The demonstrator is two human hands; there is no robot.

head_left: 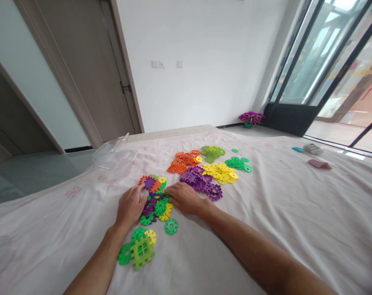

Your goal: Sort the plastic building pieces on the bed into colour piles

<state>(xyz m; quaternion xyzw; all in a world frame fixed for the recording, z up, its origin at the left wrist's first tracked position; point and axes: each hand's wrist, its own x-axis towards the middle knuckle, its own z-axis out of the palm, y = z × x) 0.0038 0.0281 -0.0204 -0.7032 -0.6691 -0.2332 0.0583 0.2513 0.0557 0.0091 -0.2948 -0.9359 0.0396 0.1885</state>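
A mixed pile of flat plastic building pieces (160, 207) in green, yellow, purple and orange lies between my two hands on the cloth. At the pile's left edge, my left hand (129, 207) rests with a gap between thumb and forefinger, touching the pieces beside a purple square piece (149, 183). From the right, my right hand (184, 198) reaches into the pile with its fingers bent together; what its fingertips hold, if anything, is hidden. Nearer to me lie a lime-green lattice square (143, 250), green discs (124, 254) and a yellow disc (150, 236). One green disc (171, 226) lies alone.
Sorted heaps lie beyond my hands: orange (181, 162), lime-green (213, 153), purple (198, 178), yellow (222, 173) and green (238, 163). Clear plastic bags (110, 153) sit at the left edge. A pink cloth (319, 164) and a white packet (312, 148) lie far right on the wrinkled sheet (280, 217).
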